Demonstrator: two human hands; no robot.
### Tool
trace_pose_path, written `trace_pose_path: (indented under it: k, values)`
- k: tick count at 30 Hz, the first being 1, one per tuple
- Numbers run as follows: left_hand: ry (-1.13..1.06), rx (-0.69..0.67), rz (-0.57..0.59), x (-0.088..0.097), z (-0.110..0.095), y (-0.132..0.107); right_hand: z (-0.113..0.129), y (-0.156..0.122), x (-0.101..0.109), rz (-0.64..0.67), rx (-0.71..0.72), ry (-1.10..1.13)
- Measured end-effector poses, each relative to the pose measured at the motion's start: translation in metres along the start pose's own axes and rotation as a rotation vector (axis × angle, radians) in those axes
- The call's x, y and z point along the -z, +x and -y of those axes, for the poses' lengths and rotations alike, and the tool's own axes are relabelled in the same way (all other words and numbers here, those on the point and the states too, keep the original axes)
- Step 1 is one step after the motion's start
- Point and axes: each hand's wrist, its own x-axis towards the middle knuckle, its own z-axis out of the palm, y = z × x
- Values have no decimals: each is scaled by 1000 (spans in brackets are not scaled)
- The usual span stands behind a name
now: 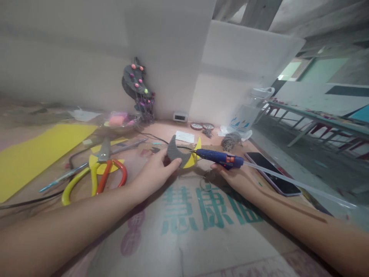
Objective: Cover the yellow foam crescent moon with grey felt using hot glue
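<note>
My left hand point(165, 165) pinches a crescent moon point(176, 154), partly covered in grey yarn with bare yellow point(197, 151) showing at its right end. My right hand point(227, 175) is wrapped round a blue hot glue gun point(216, 157), whose small red light shows. The gun's nozzle points left and meets or nearly meets the edge where grey gives way to yellow. From the back of the gun a long clear glue stick point(300, 184) reaches to the right. A loose strand of grey yarn point(205, 184) curls below the crescent.
Scissors with yellow and red handles point(108, 169), a pen point(63, 177) and a yellow sheet point(43, 154) lie at left. A phone point(272, 173), a yarn bundle point(230, 141) and a water bottle point(245, 111) are at right. A decorated grey crescent point(134, 82) stands against the back wall.
</note>
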Motion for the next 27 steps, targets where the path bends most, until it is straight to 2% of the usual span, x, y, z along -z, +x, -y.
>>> trace_pose_path:
  k: [6,14,20,23,27]
  values:
    - [22,36,-13,2,-1,1,10,-2,5,-27,-24,-15]
    - [4,62,17,1,-3,0,0,0,2,-6,39,15]
    - [-138,97,-32,0,2,4,2,-4,4,138,74,188]
    - [-159,108,-25,0,2,5,-4,-5,6,69,119,282]
    - [-82,78,22,-1,0,4,-13,6,12,-55,114,457]
